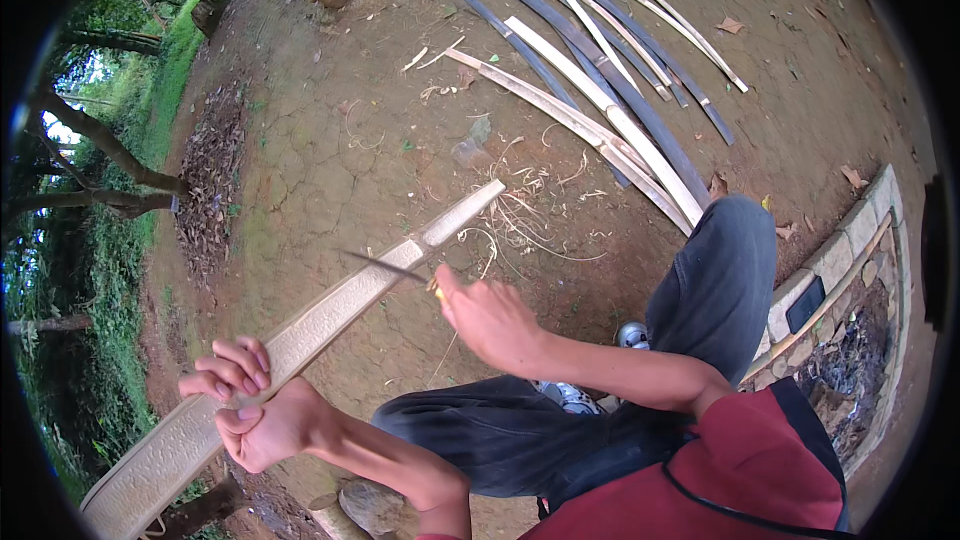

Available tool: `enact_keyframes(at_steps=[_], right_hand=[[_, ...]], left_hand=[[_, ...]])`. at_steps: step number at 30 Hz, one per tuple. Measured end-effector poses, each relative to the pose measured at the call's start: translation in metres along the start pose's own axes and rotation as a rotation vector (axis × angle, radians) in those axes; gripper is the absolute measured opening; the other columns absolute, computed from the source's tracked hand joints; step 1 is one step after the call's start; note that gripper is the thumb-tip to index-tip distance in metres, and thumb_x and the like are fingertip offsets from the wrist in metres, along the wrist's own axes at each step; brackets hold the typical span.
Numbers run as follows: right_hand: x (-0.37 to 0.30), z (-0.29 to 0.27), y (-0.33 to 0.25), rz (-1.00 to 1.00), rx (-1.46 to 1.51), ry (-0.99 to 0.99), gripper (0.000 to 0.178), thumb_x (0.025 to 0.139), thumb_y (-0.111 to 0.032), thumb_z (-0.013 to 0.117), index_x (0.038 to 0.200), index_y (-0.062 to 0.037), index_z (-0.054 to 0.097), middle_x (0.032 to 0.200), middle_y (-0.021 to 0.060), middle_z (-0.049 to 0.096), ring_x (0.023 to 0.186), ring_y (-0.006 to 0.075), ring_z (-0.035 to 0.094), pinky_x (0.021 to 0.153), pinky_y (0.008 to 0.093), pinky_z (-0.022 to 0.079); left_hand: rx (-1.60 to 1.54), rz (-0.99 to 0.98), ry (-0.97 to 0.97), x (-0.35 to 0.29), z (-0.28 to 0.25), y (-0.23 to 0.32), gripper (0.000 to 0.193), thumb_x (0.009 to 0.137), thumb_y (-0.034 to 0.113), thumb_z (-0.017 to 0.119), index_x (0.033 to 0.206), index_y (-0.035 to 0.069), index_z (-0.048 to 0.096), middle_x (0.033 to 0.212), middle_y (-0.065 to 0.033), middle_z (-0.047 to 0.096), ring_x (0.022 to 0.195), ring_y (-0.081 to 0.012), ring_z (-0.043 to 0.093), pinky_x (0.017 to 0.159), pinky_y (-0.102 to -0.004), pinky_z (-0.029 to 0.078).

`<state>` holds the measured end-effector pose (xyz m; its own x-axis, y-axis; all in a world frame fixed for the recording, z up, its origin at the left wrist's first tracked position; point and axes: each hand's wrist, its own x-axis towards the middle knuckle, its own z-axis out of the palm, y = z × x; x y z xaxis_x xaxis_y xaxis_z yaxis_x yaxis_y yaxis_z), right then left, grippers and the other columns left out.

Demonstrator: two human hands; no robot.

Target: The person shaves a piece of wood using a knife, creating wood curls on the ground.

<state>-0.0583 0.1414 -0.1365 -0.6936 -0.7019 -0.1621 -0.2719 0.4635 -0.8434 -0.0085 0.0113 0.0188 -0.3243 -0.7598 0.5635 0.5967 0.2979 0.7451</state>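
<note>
Catching on a joint (418,242) in the pale strip (338,312), the knife (385,266), clenched in the right fingers (454,298), could skid toward the left fingers (228,372) (wrapped round that strip).

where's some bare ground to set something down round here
Mostly bare ground lies between the held pale strip and the leaf litter at upper left. Another patch, with scattered dry leaves, lies between the loose strips and the stone edging. Crowded: beside the held strip's tip, with curled shavings, and among the overlapping strips.
</note>
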Motion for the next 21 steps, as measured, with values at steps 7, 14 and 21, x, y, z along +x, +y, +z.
enact_keyframes(at_steps=[7, 14, 21], right_hand=[[0.03, 0.032, 0.058, 0.067, -0.093, 0.054, 0.019, 0.09, -0.013, 0.05, 0.098, 0.0023, 0.042, 0.064, 0.023, 0.061, 0.064, 0.0404, 0.064, 0.056, 0.05, 0.051], [0.011, 0.021, 0.023, 0.01, -0.005, 0.048, 0.021, 0.09, -0.012, 0.049, 0.104, 0.0035, 0.043, 0.064, 0.0215, 0.062, 0.063, 0.0409, 0.064, 0.056, 0.0496, 0.051], [0.011, 0.007, 0.021, 0.089, 0.039, -0.047, 0.021, 0.091, -0.01, 0.048, 0.102, 0.0077, 0.045, 0.061, 0.0194, 0.061, 0.057, 0.0384, 0.063, 0.051, 0.0466, 0.052]], left_hand=[[-0.04, -0.027, -0.04, -0.004, -0.001, 0.002, 0.016, 0.054, 0.01, 0.04, 0.068, 0.009, 0.031, 0.06, -0.0043, 0.027, 0.051, -0.0137, 0.025, 0.048, -0.0262, 0.027], [-0.024, 0.01, -0.008, -0.003, -0.009, 0.003, 0.026, 0.045, 0.007, 0.039, 0.07, 0.008, 0.03, 0.06, -0.0039, 0.025, 0.05, -0.0135, 0.025, 0.045, -0.0245, 0.025], [-0.03, 0.025, -0.022, -0.015, 0.009, 0.001, 0.026, 0.045, 0.007, 0.04, 0.069, 0.007, 0.031, 0.06, -0.0041, 0.026, 0.049, -0.0134, 0.026, 0.045, -0.0247, 0.025]])
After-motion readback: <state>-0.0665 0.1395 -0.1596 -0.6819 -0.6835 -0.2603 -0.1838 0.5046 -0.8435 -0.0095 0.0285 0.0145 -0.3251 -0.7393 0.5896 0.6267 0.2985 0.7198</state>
